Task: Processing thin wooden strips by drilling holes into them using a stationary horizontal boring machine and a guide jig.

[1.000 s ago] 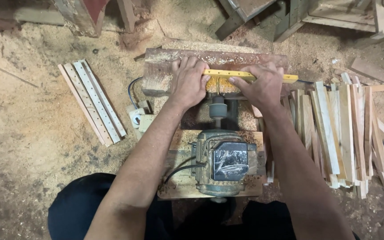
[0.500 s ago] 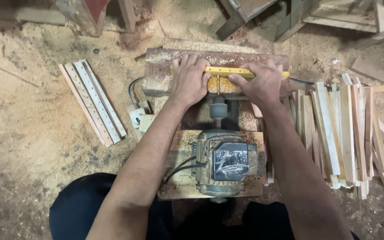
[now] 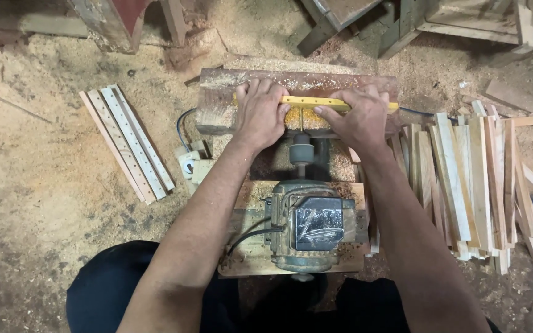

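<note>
Both hands press a thin yellow wooden strip with a row of small holes (image 3: 316, 103) flat onto a reddish-brown wooden block dusted with sawdust (image 3: 217, 111), which serves as the work surface in front of the person. The left hand (image 3: 261, 114) lies palm-down with its fingers spread over the strip's left part, and the right hand (image 3: 353, 117) clamps the right part, fingers curled over the top edge and thumb along the near side; the strip's right end pokes out past it. Holding it from both ends this way looks meant to keep the strip steady against the spinning tool, judging by where it sits: directly in line with the dark shaft and coupling (image 3: 301, 154) of a grey-green electric motor (image 3: 311, 225) bolted to a wooden base board (image 3: 251, 197) just behind. On the sawdust-covered floor (image 3: 44, 185) to the left lie a few pale wooden slats with drilled holes (image 3: 128, 143), set side by side and well apart from the block. To the right a loose heap of plain pale wooden slats (image 3: 470, 179) sits within easy reach of the right hand. A white electrical switch box with a cable (image 3: 191, 165) rests beside the block's left corner.
</note>
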